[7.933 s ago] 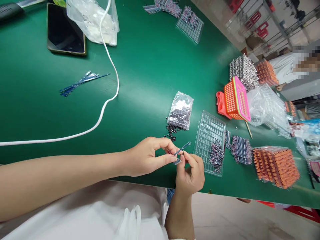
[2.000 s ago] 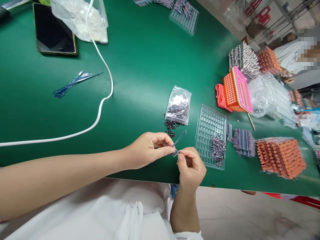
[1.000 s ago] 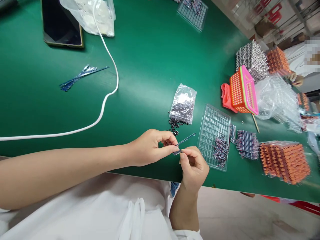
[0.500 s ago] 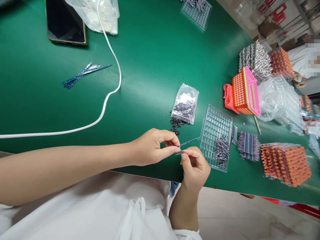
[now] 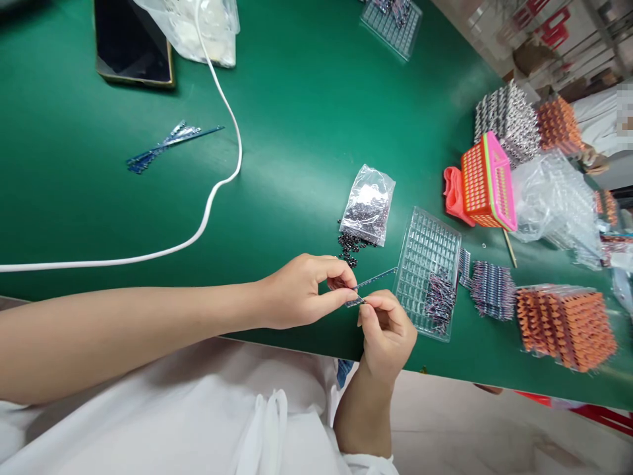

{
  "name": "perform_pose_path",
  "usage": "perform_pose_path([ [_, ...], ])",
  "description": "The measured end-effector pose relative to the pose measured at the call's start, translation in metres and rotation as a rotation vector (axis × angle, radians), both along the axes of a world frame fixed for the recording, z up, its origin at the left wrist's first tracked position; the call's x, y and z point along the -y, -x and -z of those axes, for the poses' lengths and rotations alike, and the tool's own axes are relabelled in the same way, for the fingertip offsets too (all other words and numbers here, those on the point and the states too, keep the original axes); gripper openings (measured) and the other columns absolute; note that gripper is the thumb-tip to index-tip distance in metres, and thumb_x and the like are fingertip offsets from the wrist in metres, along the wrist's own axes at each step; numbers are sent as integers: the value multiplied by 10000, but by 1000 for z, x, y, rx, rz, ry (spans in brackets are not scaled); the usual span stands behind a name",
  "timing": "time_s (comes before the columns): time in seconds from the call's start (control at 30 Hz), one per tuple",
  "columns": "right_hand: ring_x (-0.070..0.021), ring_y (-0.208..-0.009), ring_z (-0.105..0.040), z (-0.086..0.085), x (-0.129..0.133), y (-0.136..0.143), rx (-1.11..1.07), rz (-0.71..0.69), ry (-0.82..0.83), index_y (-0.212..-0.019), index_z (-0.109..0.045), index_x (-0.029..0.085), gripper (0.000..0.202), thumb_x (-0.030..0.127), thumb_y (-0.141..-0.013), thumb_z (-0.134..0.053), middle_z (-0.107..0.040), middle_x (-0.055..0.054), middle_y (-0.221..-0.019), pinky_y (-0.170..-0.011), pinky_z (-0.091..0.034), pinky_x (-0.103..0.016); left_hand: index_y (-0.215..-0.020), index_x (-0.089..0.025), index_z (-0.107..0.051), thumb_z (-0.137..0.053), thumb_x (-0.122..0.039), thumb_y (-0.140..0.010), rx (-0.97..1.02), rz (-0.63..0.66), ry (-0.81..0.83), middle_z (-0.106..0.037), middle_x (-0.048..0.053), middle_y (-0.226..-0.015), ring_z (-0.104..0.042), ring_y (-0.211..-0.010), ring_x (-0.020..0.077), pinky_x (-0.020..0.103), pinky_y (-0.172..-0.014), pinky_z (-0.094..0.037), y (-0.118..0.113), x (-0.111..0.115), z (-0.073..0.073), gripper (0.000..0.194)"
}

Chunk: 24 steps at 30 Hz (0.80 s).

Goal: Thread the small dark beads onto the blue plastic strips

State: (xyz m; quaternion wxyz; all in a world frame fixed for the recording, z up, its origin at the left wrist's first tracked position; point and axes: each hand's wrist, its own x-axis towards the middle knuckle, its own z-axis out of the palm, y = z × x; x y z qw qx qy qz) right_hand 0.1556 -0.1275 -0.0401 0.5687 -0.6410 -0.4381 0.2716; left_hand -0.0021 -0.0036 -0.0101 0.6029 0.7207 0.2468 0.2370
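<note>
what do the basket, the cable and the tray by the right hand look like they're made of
Basket: likely moulded plastic, bright orange and pink with a regular grid of holes.
Cable: smooth white sheath, probably plastic or rubber, bending in soft curves.
Tray: clear, glossy plastic by its look, with green showing through its pockets.

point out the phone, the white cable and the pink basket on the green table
phone [image 5: 132,46]: head view, dark screen
white cable [image 5: 216,191]: head view, bend
pink basket [image 5: 501,181]: head view, pink side
</note>
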Motion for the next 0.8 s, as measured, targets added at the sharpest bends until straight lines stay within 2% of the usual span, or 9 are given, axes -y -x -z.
perform_pose_path([
  [0.8,-118,-647,-545,1,2,-2,-39,-21,24,-879,-708,230,61,172,-863,-702,-580,24,-724,-556,-388,-254,-804,-154,-684,-637,-221,-871,-22,4,51,-684,4,-753,-605,-696,111,212,-673,-474,-1,-1,-1,106],
])
